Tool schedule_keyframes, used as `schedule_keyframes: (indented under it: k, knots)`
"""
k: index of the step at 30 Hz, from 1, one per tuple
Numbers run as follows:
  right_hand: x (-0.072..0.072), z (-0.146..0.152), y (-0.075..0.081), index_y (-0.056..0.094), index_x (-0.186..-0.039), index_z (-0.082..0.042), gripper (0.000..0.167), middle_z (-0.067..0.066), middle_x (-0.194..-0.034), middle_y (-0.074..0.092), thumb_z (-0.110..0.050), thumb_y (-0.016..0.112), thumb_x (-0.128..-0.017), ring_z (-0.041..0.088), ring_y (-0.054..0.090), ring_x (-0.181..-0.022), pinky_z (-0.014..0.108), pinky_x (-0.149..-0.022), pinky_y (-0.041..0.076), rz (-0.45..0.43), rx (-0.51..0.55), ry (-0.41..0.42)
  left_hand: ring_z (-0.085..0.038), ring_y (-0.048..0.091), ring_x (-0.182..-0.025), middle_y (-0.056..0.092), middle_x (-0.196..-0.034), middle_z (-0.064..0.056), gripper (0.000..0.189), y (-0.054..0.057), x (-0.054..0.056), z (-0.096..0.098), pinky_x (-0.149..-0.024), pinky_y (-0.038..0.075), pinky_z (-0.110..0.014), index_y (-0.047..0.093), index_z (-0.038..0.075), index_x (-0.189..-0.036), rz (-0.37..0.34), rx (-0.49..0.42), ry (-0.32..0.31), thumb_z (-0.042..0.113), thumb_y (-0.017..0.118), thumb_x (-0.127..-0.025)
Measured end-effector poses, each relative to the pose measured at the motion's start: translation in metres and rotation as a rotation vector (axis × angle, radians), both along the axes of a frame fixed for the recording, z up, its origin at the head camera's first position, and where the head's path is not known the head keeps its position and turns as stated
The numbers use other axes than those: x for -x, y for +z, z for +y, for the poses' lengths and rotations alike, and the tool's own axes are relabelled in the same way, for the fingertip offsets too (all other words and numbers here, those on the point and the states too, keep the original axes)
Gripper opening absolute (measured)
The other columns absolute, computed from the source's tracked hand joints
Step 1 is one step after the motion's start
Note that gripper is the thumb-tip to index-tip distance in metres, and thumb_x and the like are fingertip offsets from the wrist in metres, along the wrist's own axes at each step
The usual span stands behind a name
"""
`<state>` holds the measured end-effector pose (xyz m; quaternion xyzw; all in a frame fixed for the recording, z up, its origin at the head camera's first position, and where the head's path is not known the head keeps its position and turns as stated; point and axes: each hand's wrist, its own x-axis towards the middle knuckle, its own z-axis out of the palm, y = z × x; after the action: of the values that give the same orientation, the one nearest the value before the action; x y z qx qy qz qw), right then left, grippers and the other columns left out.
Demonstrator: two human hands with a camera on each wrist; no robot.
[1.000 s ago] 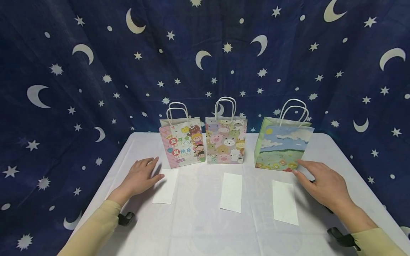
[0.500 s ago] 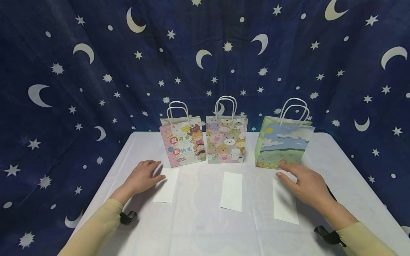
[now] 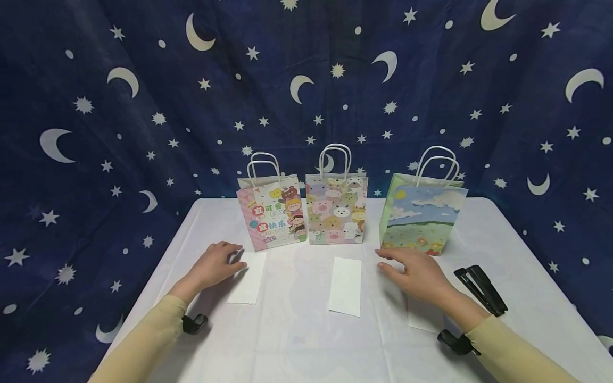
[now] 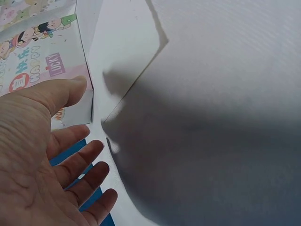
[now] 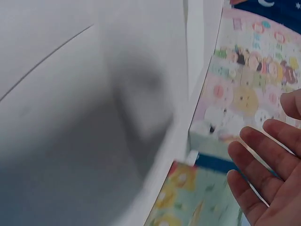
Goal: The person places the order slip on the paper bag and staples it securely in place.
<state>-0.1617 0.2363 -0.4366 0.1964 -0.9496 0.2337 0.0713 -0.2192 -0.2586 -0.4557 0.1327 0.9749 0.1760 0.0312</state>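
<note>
Three upright paper gift bags with white twisted handles stand in a row: a pink-and-white cartoon bag [image 3: 273, 215], an animal-face bag [image 3: 337, 213] and a meadow-landscape bag [image 3: 423, 213]. My left hand [image 3: 210, 271] hovers beside the left white paper slip [image 3: 248, 287], fingers relaxed and holding nothing; the left wrist view shows its palm near the pink bag's lower corner. My right hand [image 3: 416, 274], likewise relaxed and holding nothing, is in front of the meadow bag's base. Its forearm partly hides the right paper slip [image 3: 421, 316]. Between the hands lies the middle paper slip [image 3: 345, 287].
A black stapler [image 3: 483, 290] lies on the right side of the table, beyond my right forearm. White cloth covers the table [image 3: 306, 340]. Behind it hangs a dark blue curtain [image 3: 215, 117] with moons and stars.
My right hand has swept left from beside the meadow bag's right edge to its lower left corner, uncovering the stapler and covering part of the right slip. The left hand has hardly moved.
</note>
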Motion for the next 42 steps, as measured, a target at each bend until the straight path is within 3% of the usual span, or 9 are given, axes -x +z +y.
schedule_keyframes:
  k: [13,19,25,30,35,42]
  knots:
    - [0.015,-0.047,0.006,0.068,-0.135,-0.024,0.037,0.000,-0.129,0.069,-0.038,0.064,-0.101,0.027,0.063,-0.120,0.054,-0.097,0.049,0.033,0.020,0.138,-0.040,0.053,-0.113,0.061,-0.126,-0.021,0.060,-0.004,0.007,0.003,-0.095,0.044,-0.056,0.060,0.001,-0.138,-0.036,-0.018,0.019,0.036,0.075,-0.092]
    - [0.021,-0.063,0.010,0.067,-0.135,-0.025,0.037,-0.004,-0.131,0.068,-0.037,0.066,-0.100,0.026,0.061,-0.122,0.053,-0.098,0.048,0.046,0.056,0.174,-0.047,0.047,-0.121,0.056,-0.131,-0.025,0.056,-0.006,0.007,0.003,-0.101,0.039,-0.061,0.065,0.002,-0.131,-0.011,-0.016,0.022,0.035,0.078,-0.089]
    - [0.025,-0.078,0.018,0.067,-0.136,-0.023,0.038,-0.001,-0.134,0.066,-0.036,0.066,-0.101,0.028,0.057,-0.128,0.055,-0.108,0.040,0.021,0.085,0.201,-0.047,0.047,-0.123,0.057,-0.130,-0.024,0.049,-0.008,0.010,0.005,-0.103,0.037,-0.061,0.067,0.005,-0.125,-0.005,-0.011,0.019,0.033,0.080,-0.087]
    - [0.032,-0.091,0.021,0.066,-0.137,-0.023,0.037,0.001,-0.137,0.064,-0.036,0.063,-0.102,0.028,0.054,-0.132,0.055,-0.111,0.037,0.010,0.101,0.233,-0.041,0.050,-0.116,0.060,-0.125,-0.020,0.052,-0.009,0.013,0.007,-0.099,0.041,-0.057,0.066,0.003,-0.127,-0.034,0.023,0.036,0.033,0.080,-0.087]
    - [0.038,-0.105,0.023,0.067,-0.136,-0.022,0.036,0.002,-0.136,0.065,-0.035,0.063,-0.102,0.028,0.054,-0.132,0.054,-0.110,0.039,0.014,0.114,0.258,-0.033,0.051,-0.102,0.061,-0.109,-0.012,0.053,-0.009,0.016,0.007,-0.089,0.043,-0.050,0.065,0.002,-0.125,-0.064,0.033,0.072,0.034,0.081,-0.086]
    - [0.045,-0.122,0.029,0.064,-0.140,-0.024,0.040,0.002,-0.141,0.061,-0.040,0.060,-0.103,0.027,0.051,-0.135,0.054,-0.108,0.041,-0.075,0.132,0.245,-0.031,0.050,-0.099,0.059,-0.102,-0.009,0.052,-0.008,0.015,0.008,-0.087,0.041,-0.051,0.064,0.004,-0.121,-0.087,0.009,0.096,0.038,0.081,-0.086]
